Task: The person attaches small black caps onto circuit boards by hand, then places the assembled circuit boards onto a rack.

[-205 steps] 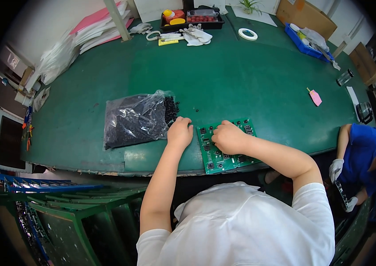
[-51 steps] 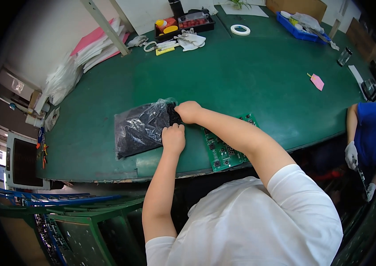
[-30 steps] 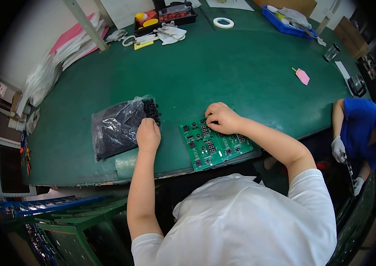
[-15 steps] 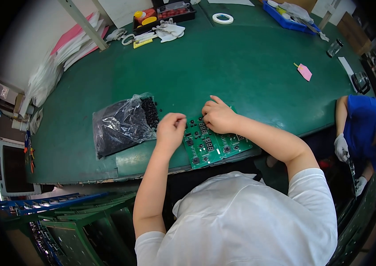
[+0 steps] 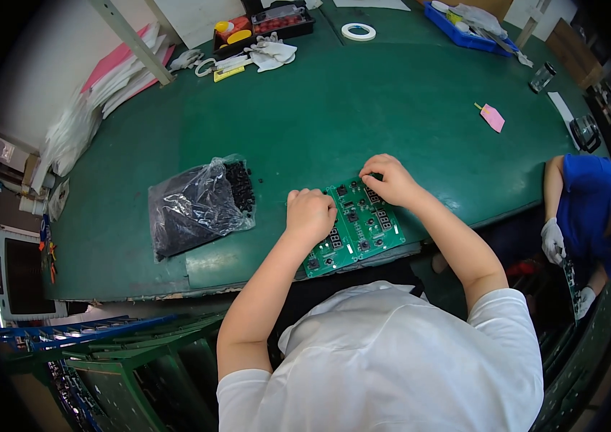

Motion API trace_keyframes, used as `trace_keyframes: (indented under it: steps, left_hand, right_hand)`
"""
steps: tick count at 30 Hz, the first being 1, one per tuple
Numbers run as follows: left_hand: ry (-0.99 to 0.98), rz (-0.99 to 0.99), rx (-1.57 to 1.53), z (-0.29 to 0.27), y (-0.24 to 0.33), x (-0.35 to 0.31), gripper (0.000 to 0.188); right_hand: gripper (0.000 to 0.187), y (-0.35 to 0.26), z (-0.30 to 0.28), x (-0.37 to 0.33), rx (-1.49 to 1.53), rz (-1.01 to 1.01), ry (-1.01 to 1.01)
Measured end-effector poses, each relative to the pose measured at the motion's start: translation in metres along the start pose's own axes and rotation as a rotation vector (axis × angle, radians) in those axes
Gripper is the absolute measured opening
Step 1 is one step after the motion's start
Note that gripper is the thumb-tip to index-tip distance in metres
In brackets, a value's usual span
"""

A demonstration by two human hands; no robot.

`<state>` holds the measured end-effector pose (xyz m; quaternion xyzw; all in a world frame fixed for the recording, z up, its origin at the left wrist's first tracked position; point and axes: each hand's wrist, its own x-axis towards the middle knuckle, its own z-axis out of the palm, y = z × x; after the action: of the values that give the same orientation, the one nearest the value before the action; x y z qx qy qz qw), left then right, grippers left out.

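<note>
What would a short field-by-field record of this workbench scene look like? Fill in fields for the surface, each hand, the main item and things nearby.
Surface: green table
Left hand: resting on the left edge of the green circuit board, fingers curled
Right hand: on the board's far corner, fingers bent onto it
Main item: circuit board lying flat at the table's near edge
Beside it: clear plastic bag of small black parts, to the left, open end toward the board
Far side: roll of tape, white gloves, blue tray
Right: pink tag; another person in blue

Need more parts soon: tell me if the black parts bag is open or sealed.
Open: the plastic bag gapes on its right side, small black parts showing at the mouth.
</note>
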<state>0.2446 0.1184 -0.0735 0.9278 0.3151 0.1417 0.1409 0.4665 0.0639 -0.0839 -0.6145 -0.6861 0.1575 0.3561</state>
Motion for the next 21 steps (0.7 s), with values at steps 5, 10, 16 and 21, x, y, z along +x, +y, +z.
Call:
trace_keyframes:
  steps: [5,10,16,21]
  left_hand:
    - [0.131,-0.048,0.072,0.008,0.007,-0.003,0.013]
    - [0.132,0.075,0.08,0.002,0.012,-0.02,0.012]
    - [0.144,0.016,-0.007,-0.003,0.016,-0.034,0.023]
    - [0.034,-0.016,0.017,-0.007,0.017,-0.035,0.038]
  right_hand:
    - [0.013,-0.007,-0.001,0.014,0.039,0.014,-0.007]
    - [0.013,-0.02,0.005,0.033,0.103,0.003,-0.009]
    - [0.017,-0.046,0.048,0.085,0.117,-0.064,-0.094]
    - [0.016,-0.069,0.129,0.141,-0.079,-0.183,-0.312]
